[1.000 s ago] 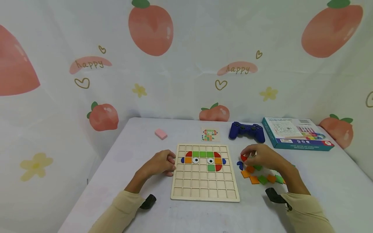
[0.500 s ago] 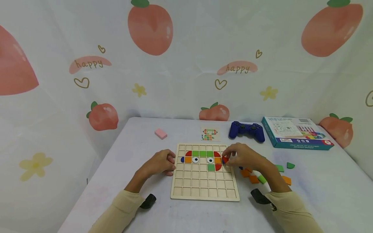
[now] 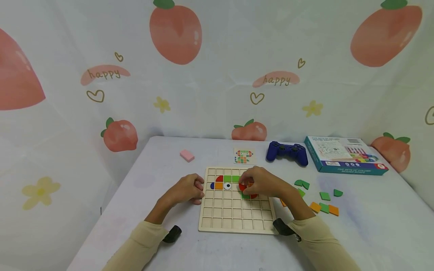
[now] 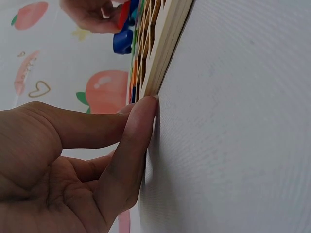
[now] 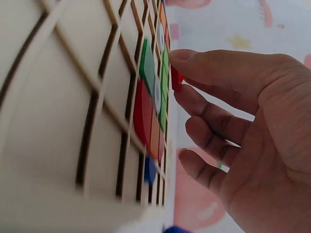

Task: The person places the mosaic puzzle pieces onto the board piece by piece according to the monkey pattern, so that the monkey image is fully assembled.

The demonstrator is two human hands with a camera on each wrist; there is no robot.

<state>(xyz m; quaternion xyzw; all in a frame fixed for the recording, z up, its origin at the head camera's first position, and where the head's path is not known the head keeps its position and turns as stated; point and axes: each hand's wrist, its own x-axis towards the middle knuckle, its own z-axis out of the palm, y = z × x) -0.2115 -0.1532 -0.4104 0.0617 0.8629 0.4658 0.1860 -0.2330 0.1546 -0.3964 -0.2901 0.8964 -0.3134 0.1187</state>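
Since the earlier frames, the right hand (image 3: 262, 182) had travelled from the board's 3 o'clock edge to over its upper part, bringing along a small flat red piece (image 3: 242, 187). From the head view, that piece sat at about 12 o'clock from the middle of the square, pale wooden grid board (image 3: 237, 214), its outline partly covered by fingers. At the board's 9 o'clock edge rested the left hand (image 3: 185, 188), fingers bent. Loose flat green and orange pieces (image 3: 324, 196) lay at 3 o'clock, beyond the board.

By the left wrist view, the left thumb and a finger (image 4: 116, 160) came together at the board's rim, seemingly pinching it. The board looked stiff and probably light enough to slide, so its rim was a sensible place to hold.

Through the right wrist view, thumb and forefinger narrowed on the red piece, the other fingers spread apart; whether it touched the board could not be told. It would likely handle as light, rigid, hard to break and slightly slippery, best taken by opposite edges with its underside left free.
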